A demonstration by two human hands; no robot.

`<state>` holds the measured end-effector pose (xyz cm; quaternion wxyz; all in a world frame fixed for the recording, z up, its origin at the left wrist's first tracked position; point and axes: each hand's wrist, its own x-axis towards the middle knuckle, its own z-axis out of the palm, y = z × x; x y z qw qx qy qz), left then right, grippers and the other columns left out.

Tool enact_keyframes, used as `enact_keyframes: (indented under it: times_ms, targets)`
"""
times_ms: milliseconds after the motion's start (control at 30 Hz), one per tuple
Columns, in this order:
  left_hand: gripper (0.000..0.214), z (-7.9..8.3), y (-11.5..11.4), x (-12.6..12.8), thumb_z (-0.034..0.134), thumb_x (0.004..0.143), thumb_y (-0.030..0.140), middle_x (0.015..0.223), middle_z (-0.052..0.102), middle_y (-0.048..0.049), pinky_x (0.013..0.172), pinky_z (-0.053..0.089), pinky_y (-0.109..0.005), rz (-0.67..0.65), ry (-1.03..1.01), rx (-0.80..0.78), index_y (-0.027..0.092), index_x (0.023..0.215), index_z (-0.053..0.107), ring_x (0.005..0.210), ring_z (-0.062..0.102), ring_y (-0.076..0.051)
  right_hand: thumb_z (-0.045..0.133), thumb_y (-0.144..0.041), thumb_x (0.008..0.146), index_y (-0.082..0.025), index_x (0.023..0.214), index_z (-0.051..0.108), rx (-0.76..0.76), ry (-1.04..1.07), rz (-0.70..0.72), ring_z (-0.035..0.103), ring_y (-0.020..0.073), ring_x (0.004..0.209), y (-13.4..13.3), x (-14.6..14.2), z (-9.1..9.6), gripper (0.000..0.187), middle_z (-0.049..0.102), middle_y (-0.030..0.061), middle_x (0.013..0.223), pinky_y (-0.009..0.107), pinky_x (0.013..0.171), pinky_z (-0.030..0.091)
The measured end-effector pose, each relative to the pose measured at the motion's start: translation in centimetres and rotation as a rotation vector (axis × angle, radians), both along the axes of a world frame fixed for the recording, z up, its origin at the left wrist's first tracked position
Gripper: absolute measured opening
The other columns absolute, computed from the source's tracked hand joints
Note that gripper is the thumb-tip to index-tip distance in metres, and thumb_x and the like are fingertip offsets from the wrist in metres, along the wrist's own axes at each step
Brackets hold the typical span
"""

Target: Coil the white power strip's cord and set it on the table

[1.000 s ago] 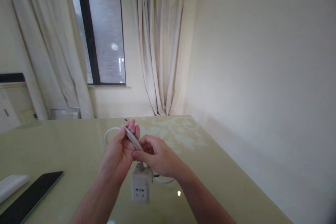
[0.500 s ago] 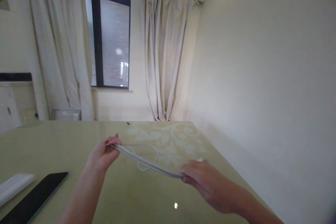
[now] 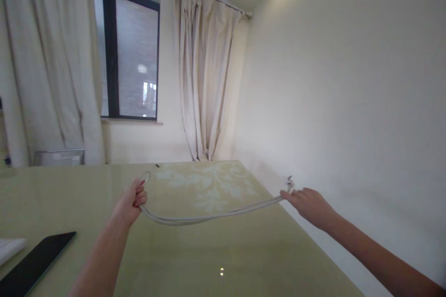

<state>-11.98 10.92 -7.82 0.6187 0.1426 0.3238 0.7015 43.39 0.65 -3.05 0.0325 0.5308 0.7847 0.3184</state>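
A white cable (image 3: 209, 217), doubled into strands, hangs in a shallow sag between my two hands above the table. My left hand (image 3: 134, 202) is closed around one end of it, and a small loop sticks up above the fingers. At the other end, my right hand (image 3: 308, 204) pinches the strands near the table's right edge. A plug (image 3: 290, 183) with metal prongs pokes up just beyond the right fingertips.
The glossy greenish table (image 3: 167, 255) carries a pale floral pattern toward the back. At the left lie a flat black slab (image 3: 38, 262) and a white object (image 3: 10, 248). A tiny dark piece (image 3: 157, 165) sits near the far edge. A wall (image 3: 341, 102) runs along the right side.
My right hand has moved right and up, away from the left, drawing the cable out longer. The loose loop hanging behind it is gone. The view has turned slightly right.
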Motion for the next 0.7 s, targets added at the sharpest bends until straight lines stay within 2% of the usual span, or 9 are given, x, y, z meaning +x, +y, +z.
enact_keyframes:
  times_ms: [67,133,233,300,400,467,533,600,700]
  targets:
    - [0.034,0.9,-0.2,1.1,0.042,0.107,0.036,0.05,0.029,0.0121,0.027,0.012,-0.012,-0.002,0.073,0.008,0.015,0.086,0.059,0.027,0.019,-0.003,0.048,-0.009,0.096,-0.022,0.124,0.065,-0.078,0.206,-0.202,0.073,0.0254,0.072,1.2,-1.1,0.1,0.035,0.077,0.0113,0.084,0.034,0.066,0.048]
    - [0.041,1.9,-0.6,2.2,0.04,0.106,0.043,0.051,0.029,0.0116,0.028,0.012,-0.013,0.0,0.225,0.031,0.014,0.091,0.064,0.029,0.017,-0.004,0.044,-0.017,0.098,-0.021,0.116,0.065,-0.179,0.546,-0.241,0.074,0.0239,0.075,2.8,-2.6,0.2,0.028,0.078,0.0108,0.086,0.032,0.065,0.05]
    - [0.039,3.0,-1.3,3.5,0.046,0.102,0.046,0.053,0.027,0.0115,0.032,0.012,-0.013,0.029,0.506,0.117,0.014,0.096,0.068,0.034,0.015,-0.004,0.044,-0.023,0.093,-0.022,0.098,0.062,-0.387,1.215,-0.113,0.075,0.0198,0.088,5.2,-5.5,0.0,0.019,0.079,0.0076,0.098,0.03,0.071,0.056]
    - [0.043,3.5,-1.8,4.2,0.054,0.097,0.055,0.056,0.027,0.0112,0.035,0.012,-0.014,0.063,0.609,0.186,0.015,0.099,0.069,0.039,0.016,-0.004,0.051,-0.028,0.086,-0.021,0.093,0.062,-0.46,1.608,-0.041,0.076,0.0201,0.093,6.5,-7.9,-0.1,0.015,0.08,0.0076,0.1,0.033,0.079,0.059]
    - [0.056,3.9,-2.6,4.8,0.067,0.084,0.069,0.061,0.031,0.0094,0.039,0.017,-0.015,0.079,0.703,0.295,0.015,0.1,0.07,0.045,0.021,-0.005,0.059,-0.033,0.081,-0.019,0.089,0.065,-0.577,2.101,0.046,0.077,0.0201,0.087,7.9,-12.2,0.1,0.017,0.08,0.0114,0.096,0.032,0.081,0.06]
    - [0.056,4.3,-3.3,5.1,0.076,0.077,0.069,0.063,0.035,0.0073,0.042,0.022,-0.016,0.086,0.777,0.348,0.016,0.095,0.071,0.049,0.028,-0.007,0.066,-0.032,0.078,-0.016,0.085,0.065,-0.526,2.253,0.099,0.07,0.0142,0.065,8.5,-15.2,0.6,0.018,0.079,0.0124,0.087,0.024,0.062,0.055]
    - [0.053,4.6,-3.8,5.1,0.077,0.076,0.068,0.064,0.038,0.0056,0.043,0.026,-0.017,0.1,0.86,0.37,0.017,0.091,0.071,0.051,0.033,-0.008,0.068,-0.03,0.076,-0.015,0.088,0.065,-0.446,2.261,0.173,0.048,0.006,0.042,9.0,-17.9,1.1,0.02,0.075,0.0064,0.075,0.018,0.042,0.034]
    - [0.05,4.8,-4.0,4.9,0.076,0.078,0.066,0.063,0.041,0.0043,0.043,0.028,-0.017,0.105,0.93,0.369,0.018,0.091,0.073,0.052,0.037,-0.01,0.067,-0.033,0.078,-0.015,0.1,0.064,-0.419,2.194,0.281,0.033,0.0034,0.037,9.4,-20.3,1.4,0.028,0.071,-0.0003,0.067,0.018,0.038,0.019]
    - [0.044,4.6,-3.5,4.3,0.08,0.078,0.059,0.063,0.05,0.0019,0.044,0.032,-0.019,0.114,0.982,0.366,0.017,0.093,0.076,0.053,0.043,-0.012,0.066,-0.039,0.082,-0.017,0.122,0.057,-0.413,2.142,0.383,0.031,0.0048,0.038,9.6,-22.8,1.4,0.046,0.07,-0.0042,0.065,0.018,0.04,0.016]
